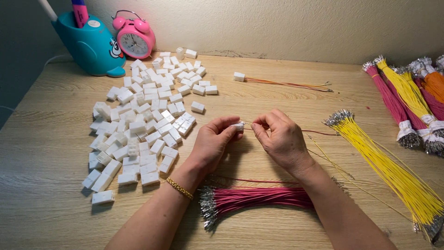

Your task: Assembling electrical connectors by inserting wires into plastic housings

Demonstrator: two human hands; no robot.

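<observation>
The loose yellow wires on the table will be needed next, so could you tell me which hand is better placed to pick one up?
Probably the right hand: the yellow wires lie just beyond it on that side, while the left hand pinches the white connector and sits nearer the connector pile.

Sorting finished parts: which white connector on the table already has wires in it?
The lone white connector at the far edge, right of the pile; orange wires trail from it.
</observation>
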